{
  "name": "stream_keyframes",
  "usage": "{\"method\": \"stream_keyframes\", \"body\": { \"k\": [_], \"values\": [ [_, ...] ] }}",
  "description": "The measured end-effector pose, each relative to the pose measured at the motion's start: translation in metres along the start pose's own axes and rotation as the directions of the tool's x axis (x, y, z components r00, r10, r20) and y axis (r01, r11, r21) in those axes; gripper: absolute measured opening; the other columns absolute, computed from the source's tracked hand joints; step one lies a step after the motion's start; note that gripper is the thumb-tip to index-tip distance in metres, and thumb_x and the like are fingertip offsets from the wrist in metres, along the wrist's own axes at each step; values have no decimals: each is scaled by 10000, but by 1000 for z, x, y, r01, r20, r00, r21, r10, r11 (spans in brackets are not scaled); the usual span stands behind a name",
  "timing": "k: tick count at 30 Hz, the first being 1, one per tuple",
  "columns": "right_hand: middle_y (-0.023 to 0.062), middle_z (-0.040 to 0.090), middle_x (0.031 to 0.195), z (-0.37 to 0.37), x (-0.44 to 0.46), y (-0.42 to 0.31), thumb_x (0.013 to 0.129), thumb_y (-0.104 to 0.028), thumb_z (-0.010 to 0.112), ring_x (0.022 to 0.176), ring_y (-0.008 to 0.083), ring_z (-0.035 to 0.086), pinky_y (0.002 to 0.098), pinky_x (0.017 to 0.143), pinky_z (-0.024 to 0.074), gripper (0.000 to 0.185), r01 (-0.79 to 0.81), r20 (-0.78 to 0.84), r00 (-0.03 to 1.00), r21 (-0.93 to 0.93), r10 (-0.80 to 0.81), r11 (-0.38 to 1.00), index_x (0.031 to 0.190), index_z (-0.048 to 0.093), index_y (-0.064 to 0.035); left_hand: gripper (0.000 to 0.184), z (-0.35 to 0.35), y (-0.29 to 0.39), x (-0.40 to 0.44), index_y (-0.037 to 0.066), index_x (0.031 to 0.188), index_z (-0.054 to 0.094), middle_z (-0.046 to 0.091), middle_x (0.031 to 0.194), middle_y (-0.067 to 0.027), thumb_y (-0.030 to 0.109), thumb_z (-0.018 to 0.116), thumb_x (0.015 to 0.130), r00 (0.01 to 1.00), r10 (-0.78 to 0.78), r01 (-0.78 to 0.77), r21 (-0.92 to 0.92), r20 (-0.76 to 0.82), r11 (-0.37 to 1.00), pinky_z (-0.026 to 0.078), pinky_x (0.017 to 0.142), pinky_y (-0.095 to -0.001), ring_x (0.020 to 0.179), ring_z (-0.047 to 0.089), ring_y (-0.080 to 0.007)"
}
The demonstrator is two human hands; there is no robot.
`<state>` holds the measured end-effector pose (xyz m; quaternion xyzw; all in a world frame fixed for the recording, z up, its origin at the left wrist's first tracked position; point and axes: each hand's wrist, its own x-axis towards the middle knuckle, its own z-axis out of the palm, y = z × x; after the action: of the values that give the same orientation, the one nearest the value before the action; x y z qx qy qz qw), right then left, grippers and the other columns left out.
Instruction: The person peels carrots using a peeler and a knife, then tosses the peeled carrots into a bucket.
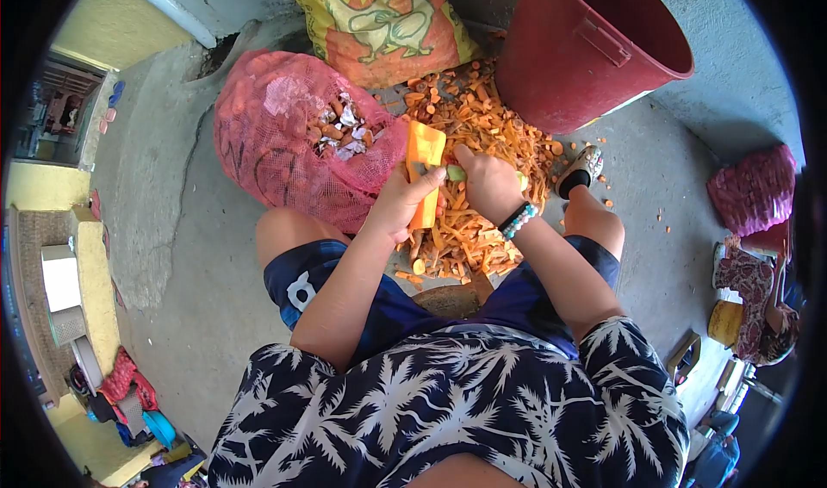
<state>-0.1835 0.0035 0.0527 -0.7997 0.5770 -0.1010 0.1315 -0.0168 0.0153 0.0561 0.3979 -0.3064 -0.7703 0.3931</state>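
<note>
My left hand [405, 199] is closed around a thick, peeled orange carrot [425, 148], its thumb across the top face. The carrot points away from me and shows flat, smooth faces. Just to the right, my right hand [493, 186] is closed on a green-handled tool [455, 173]; the fingers hide most of it, so its kind is unclear. Below both hands lies a heap of carrot peelings and cut ends [487, 238] on the floor. A pink mesh sack [284, 156], torn open with carrots and paper bits inside, lies left of my left hand.
Beyond the heap stand a yellow and orange sack [379, 23] printed with chickens and a tall red bin [551, 66]. A purple mesh sack [754, 191] lies at the right wall. Near the right edge is another person [749, 298]. Grey concrete floor [207, 316] surrounds me.
</note>
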Motion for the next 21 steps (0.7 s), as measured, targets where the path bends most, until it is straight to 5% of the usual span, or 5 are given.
{"method": "stream_keyframes", "body": {
  "k": [5, 13, 17, 21],
  "values": [
    [123, 598, 655, 11, 9, 8, 752, -69, 551, 618, 284, 624, 367, 517, 496, 183, -39, -84, 996, -2, 39, 999, 930, 511, -75, 299, 0, -7, -1, 54, 984, 466, 514, 783, -36, 227, 643, 818, 998, -27, 29, 25, -60, 999, 459, 501, -260, 590, 548, -123],
    [156, 611, 692, -2, -2, 1, 753, -95, 557, 669, 327, 620, 419, 564, 494, 201, 71, 108, 990, 212, -95, 975, 949, 561, -140, 340, -1, 5, -3, 36, 1001, 458, 517, 796, -27, 218, 666, 802, 998, 46, -41, 94, -51, 995, 462, 479, -251, 594, 546, -110],
    [152, 602, 673, 5, 1, 3, 750, -79, 554, 645, 308, 624, 390, 532, 498, 163, 82, 39, 995, 107, -87, 991, 909, 518, -84, 326, -1, 2, -2, 39, 1005, 456, 514, 793, -32, 212, 652, 811, 998, 63, -64, 110, 18, 992, 463, 480, -252, 591, 545, -113],
    [133, 601, 675, 12, 9, 0, 750, -78, 554, 628, 291, 627, 363, 518, 501, 173, 28, -15, 1000, -1, -28, 1000, 913, 498, -65, 287, -1, -3, 2, 40, 1009, 454, 514, 790, -45, 194, 617, 829, 997, 7, 0, 91, -75, 996, 464, 483, -261, 581, 546, -123]
  ]
}}
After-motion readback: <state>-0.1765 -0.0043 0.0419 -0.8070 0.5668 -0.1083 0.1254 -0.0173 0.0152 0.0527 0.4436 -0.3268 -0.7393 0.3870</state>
